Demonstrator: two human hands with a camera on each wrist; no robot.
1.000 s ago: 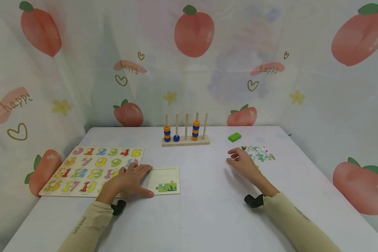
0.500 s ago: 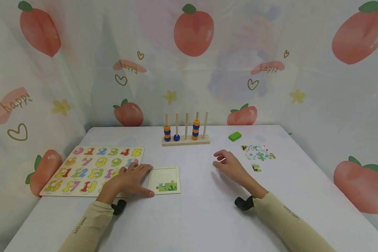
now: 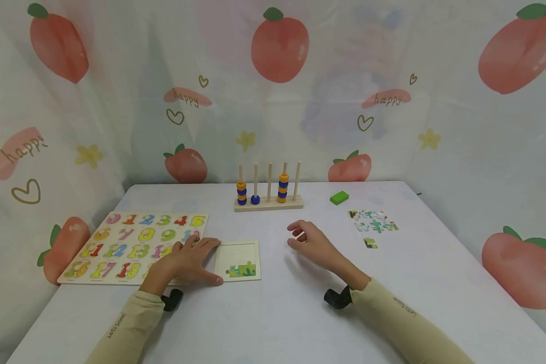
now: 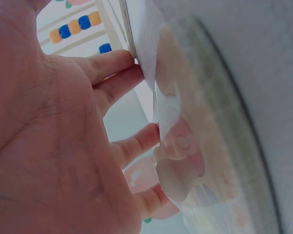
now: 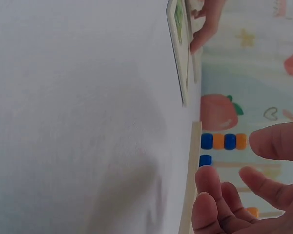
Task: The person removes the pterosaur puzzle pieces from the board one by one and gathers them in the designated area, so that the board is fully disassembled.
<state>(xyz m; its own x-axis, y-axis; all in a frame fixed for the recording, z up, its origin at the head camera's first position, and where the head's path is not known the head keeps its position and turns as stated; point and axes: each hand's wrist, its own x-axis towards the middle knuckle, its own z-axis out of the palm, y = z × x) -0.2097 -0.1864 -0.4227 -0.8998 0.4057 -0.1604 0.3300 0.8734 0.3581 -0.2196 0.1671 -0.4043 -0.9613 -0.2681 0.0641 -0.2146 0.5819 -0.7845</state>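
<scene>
My left hand [image 3: 188,260] lies with spread fingers over the right edge of a wooden number board [image 3: 118,278]. Its index fingertip and thumb touch the left side of a small square puzzle tray [image 3: 236,243]. Joined green jigsaw pieces [image 3: 242,269] lie in the tray's lower right part. To the right of the tray, my right hand [image 3: 316,246] hovers above the table with fingers loosely bent. In the right wrist view, its thumb [image 5: 278,141] and fingers stand apart, and nothing shows between them.
Loose jigsaw pieces [image 3: 376,225] lie at the right, with a single jigsaw piece [image 3: 370,243] nearer the front. A green block [image 3: 339,197] sits behind them. Toward the back stands a wooden peg rack [image 3: 268,205] with blue and orange beads. Printed cloth surrounds the white table [image 3: 282,323].
My right hand has moved left, away from the loose jigsaw pieces and toward the tray, uncovering the single piece. The left hand and the tray have stayed in place.
</scene>
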